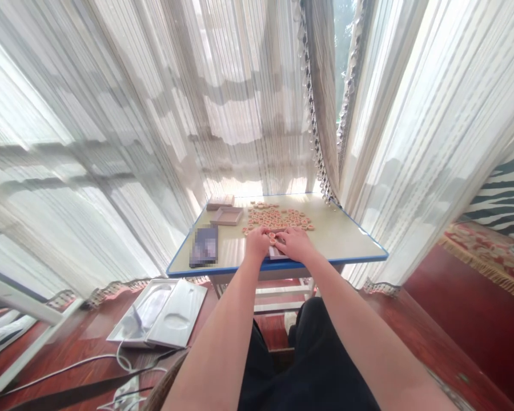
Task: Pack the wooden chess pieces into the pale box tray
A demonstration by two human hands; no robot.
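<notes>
Both hands are close together at the near edge of the table, over a small shallow wooden box (277, 255) with round wooden Chinese chess pieces (272, 242) in it. My left hand (257, 242) is at the box's left side, its fingers curled inward against the pieces; what lies under the fingertips is hidden. From the right, my right hand (298, 244) reaches over the box with thumb and forefinger apart, near the same pieces. Beyond the hands, many more loose round pieces (274, 217) with red markings are spread over the tabletop.
An open wooden box (227, 216) and a closed-looking one (220, 201) sit at the table's (342, 240) back left. A dark, blurred-out flat object (204, 245) lies at front left. On the floor are an open white case (158, 313) and cables (124, 359). Curtains (248, 114) hang behind.
</notes>
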